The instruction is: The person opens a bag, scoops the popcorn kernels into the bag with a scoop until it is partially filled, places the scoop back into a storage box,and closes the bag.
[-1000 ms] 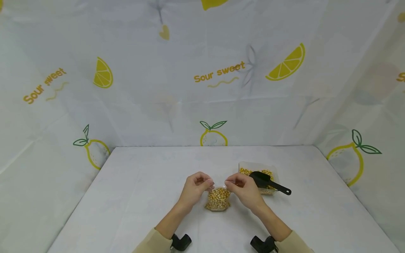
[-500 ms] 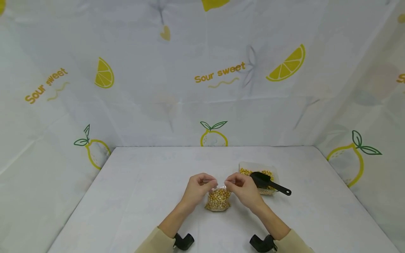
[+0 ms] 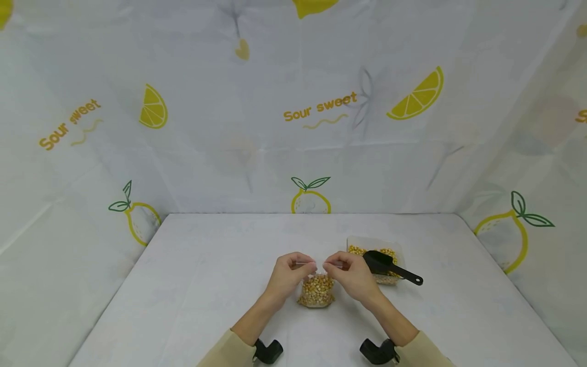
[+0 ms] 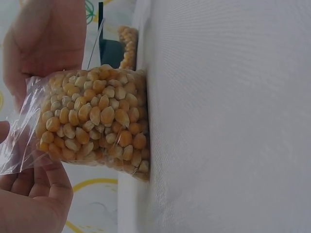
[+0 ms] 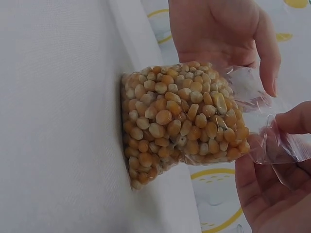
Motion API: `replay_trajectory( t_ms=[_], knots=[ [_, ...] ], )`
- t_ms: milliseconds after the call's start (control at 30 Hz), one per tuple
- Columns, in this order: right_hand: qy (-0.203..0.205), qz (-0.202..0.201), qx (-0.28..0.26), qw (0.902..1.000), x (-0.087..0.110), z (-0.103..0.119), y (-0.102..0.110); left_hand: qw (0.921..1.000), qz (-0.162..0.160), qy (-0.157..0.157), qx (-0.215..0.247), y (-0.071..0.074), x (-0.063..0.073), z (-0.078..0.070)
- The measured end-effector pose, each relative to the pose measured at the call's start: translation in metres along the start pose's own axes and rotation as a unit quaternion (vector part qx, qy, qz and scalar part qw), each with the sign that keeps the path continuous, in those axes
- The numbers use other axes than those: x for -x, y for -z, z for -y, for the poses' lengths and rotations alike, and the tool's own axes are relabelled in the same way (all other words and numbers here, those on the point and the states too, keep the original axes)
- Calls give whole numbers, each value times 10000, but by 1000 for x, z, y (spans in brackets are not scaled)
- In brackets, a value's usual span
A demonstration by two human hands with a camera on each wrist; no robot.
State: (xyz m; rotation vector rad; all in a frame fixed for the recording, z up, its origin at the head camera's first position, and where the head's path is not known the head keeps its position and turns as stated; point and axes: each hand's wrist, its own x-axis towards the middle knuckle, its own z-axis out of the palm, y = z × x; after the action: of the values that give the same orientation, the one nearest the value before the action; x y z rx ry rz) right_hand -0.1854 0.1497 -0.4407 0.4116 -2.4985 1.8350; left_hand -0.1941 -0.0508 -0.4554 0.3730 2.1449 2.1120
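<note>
A clear plastic bag (image 3: pixel 317 291) full of yellow corn kernels stands on the white table, between both hands. Its lower part bulges with kernels, as the left wrist view of the bag (image 4: pixel 97 116) shows, while the upper part is bare crinkled film. The left hand (image 3: pixel 286 276) pinches the top edge on its left side between thumb and fingers. On the other side the right hand (image 3: pixel 352 275) pinches the same edge, its fingertips close to the left ones. In the right wrist view the bag (image 5: pixel 180 116) rests its base on the cloth.
Just behind the right hand is a clear box (image 3: pixel 355 241) holding more corn kernels. A black scoop (image 3: pixel 379 262) lies across it, handle jutting over the right side. Lemon-printed cloth (image 3: pixel 220 168) hangs behind the white table (image 3: pixel 220 265) and along both sides.
The left hand has moved right along the bag's top edge, toward the right hand, which shifted slightly left. The gap between the fingertips has narrowed. The bag stands where it was.
</note>
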Motion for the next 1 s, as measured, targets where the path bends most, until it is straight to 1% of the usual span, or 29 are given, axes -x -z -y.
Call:
replay_trajectory(
  t_ms=[167,300,467,667,867,1000],
  knots=[
    [14,104,-47,9999,-1,0,0,9999,95,50,5,-2,-3,2],
    [-1,167,-78,9998,0,0,2,9999,100,50,-67,-3,-5,4],
    [-3,31,-151,9999,2,-2,5,10000,46,21,-81,-4,-5,4],
    [-120,-84,-194,9997,3,-4,7,9999,92,10,-48,-5,-5,5],
    [-7,-123,-194,9997,3,-5,6,9996,243,22,114,-9,-8,4],
    [88,-117,-151,9998,3,-5,6,9998,169,9,39,-11,-9,5]
  ],
)
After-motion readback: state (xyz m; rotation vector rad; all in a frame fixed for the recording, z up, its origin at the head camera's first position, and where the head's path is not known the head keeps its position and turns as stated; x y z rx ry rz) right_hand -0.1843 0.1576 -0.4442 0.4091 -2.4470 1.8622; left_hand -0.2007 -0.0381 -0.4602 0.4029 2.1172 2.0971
